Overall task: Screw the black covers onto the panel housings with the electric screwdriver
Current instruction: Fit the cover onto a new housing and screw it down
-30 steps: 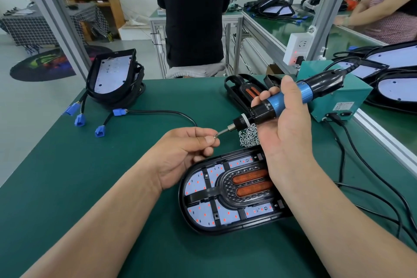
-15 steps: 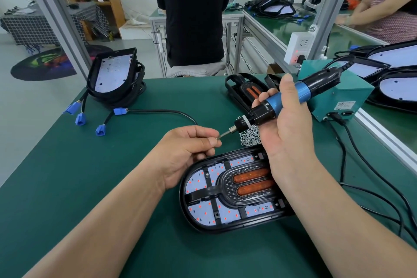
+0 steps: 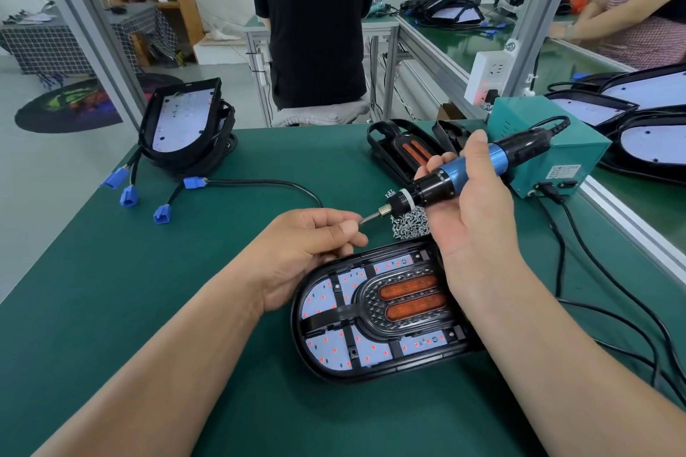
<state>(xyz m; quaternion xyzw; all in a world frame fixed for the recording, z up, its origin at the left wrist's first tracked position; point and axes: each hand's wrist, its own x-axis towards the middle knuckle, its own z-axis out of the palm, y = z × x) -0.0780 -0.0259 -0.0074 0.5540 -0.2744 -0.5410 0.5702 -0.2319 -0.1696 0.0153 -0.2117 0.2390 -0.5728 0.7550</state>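
Right hand [image 3: 471, 223] grips the electric screwdriver [image 3: 454, 180], tipped sideways. My left hand [image 3: 308, 245] pinches its tip. Under both, the panel housing [image 3: 371, 369] with its black cover [image 3: 365, 299] lies on the desk [image 3: 148, 289].

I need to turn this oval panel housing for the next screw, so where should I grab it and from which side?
Best take the panel housing by the black rim of its rounded left end, coming from the left. That end lies flat and uncovered on the mat. The right end is hidden behind the right hand, and the middle carries the black cover and LED boards.
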